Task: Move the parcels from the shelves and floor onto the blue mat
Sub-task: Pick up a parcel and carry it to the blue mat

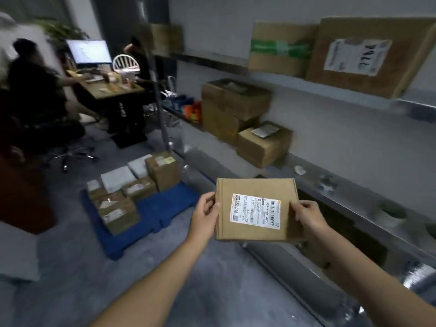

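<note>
I hold a flat cardboard parcel (256, 210) with a white shipping label in front of me, above the floor. My left hand (206, 214) grips its left edge and my right hand (308, 217) grips its right edge. Down to the left lies the blue mat (162, 212), with several cardboard and white-wrapped parcels (131, 188) stacked on its far half. More cardboard boxes (236, 107) sit on the middle metal shelf, and two large boxes (368, 55) lean on the upper shelf.
Metal shelves (330, 185) run along the wall on the right, with small objects on the lower one. Two people sit at a desk (111, 88) with a monitor at the back left. An office chair base (68, 156) stands near the mat. A red-brown object (23, 197) is at the left.
</note>
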Motion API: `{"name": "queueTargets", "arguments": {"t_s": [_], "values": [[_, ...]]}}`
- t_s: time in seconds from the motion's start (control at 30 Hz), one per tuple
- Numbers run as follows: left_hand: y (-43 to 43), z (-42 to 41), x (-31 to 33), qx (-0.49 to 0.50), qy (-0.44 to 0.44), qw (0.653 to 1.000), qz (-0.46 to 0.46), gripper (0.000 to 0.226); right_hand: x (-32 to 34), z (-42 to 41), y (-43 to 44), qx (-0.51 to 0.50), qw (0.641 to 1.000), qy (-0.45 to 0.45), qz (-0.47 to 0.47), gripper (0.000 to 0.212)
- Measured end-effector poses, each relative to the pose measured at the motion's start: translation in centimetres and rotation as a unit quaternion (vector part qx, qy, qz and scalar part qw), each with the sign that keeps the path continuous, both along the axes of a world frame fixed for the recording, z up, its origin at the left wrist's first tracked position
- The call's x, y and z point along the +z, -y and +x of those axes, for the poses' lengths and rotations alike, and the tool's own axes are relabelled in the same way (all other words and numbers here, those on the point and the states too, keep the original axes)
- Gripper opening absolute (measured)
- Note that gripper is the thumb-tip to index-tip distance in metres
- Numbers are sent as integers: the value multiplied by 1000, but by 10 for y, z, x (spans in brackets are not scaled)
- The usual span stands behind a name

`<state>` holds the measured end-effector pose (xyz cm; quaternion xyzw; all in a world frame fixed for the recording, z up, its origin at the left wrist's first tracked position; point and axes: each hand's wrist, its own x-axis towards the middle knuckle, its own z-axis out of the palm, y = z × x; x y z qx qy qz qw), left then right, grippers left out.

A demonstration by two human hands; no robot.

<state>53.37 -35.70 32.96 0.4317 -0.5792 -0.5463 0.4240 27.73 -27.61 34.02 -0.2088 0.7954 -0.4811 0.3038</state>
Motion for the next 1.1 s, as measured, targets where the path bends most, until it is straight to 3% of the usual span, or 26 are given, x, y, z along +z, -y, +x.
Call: {"name": "queueTargets", "arguments": {"t_s": [0.27,0.43,0.6,0.93,1.1], "values": [[104,78,-2,119,19,991,53,33,-6,70,153,144,989,5,8,27],[165,74,-11,160,42,984,67,41,-11,68,237,208,978,14,29,36],[238,61,-17,214,34,974,72,44,-17,53,330,271,962,40,5,30],[356,50,-10,364,42,926,87,49,-11,63,520,384,923,14,-7,26],[404,68,-24,392,91,912,85,36,-31,88,586,427,904,-6,-3,18]]}}
